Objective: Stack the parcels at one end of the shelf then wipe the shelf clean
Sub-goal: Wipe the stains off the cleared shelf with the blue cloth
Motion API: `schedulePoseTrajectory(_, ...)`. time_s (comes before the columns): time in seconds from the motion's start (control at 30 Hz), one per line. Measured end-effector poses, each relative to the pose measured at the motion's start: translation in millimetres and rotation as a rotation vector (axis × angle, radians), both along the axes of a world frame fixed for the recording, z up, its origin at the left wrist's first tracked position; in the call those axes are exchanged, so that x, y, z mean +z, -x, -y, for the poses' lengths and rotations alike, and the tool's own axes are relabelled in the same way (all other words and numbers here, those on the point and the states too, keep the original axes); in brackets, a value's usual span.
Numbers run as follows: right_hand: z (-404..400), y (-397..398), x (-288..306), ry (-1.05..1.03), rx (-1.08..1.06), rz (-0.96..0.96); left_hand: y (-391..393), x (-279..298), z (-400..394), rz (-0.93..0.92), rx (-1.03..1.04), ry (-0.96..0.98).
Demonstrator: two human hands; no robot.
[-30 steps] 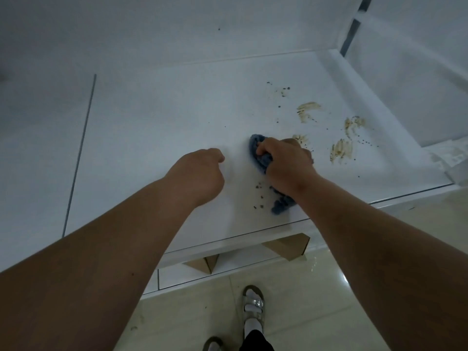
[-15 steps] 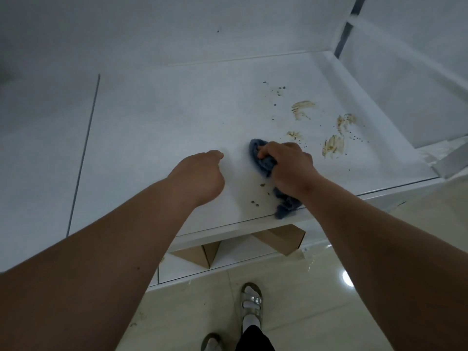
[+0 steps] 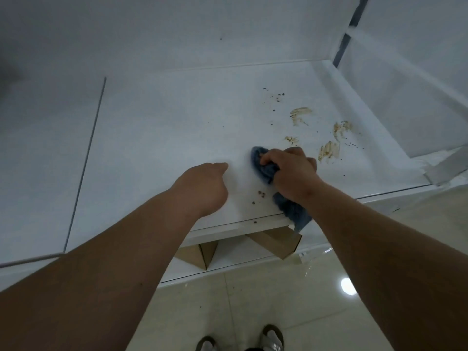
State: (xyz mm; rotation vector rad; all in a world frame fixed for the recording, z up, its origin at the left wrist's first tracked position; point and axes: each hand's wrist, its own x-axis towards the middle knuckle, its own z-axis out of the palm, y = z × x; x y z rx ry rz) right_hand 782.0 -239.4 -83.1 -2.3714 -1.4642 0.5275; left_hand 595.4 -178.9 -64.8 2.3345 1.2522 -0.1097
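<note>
A white shelf (image 3: 164, 138) lies below me. My right hand (image 3: 291, 173) grips a blue cloth (image 3: 266, 168) and presses it on the shelf near the front edge; the cloth's tail (image 3: 295, 214) hangs over that edge. Brown smears (image 3: 329, 149) and dark crumbs (image 3: 260, 193) mark the shelf to the right of and beside the cloth. My left hand (image 3: 205, 186) rests on the shelf just left of the cloth, fingers curled under, holding nothing. Two brown cardboard parcels (image 3: 278, 240) (image 3: 200, 253) show on the lower shelf under the front edge.
A white back wall (image 3: 177, 34) and a white side panel (image 3: 405, 84) close in the shelf at the rear and right. A thin seam (image 3: 86, 158) runs down the shelf's left part. Glossy tiled floor (image 3: 253, 300) and my sandalled feet (image 3: 271, 338) are below.
My right hand has dragged the cloth toward the front edge, so its tail now hangs over. The camera tilted slightly. The left hand has stayed put.
</note>
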Motion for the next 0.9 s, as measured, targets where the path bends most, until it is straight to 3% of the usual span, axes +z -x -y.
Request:
schedulePoseTrajectory(0.1,-3,17,-5,-0.040,0.047,0.024,-4,1,2,-0.001,0.040,-0.024)
schedulePoseTrajectory(0.3,41,51,6,-0.166,0.434,0.021,-15,4,8,-0.018,0.087,-0.004)
schedulePoseTrajectory(0.4,41,22,5,-0.082,0.399,0.045,-15,1,13,-0.031,0.108,-0.014)
schedulePoseTrajectory(0.57,36,5,2,-0.044,0.125,0.069,-16,-2,31,-0.029,0.145,-0.004)
schedulePoseTrajectory(0.8,59,37,1,-0.040,0.494,0.090,-26,3,44,-0.059,0.174,-0.020)
schedulePoseTrajectory(0.9,54,12,6,-0.007,0.457,0.040,-24,3,47,-0.063,0.172,-0.046)
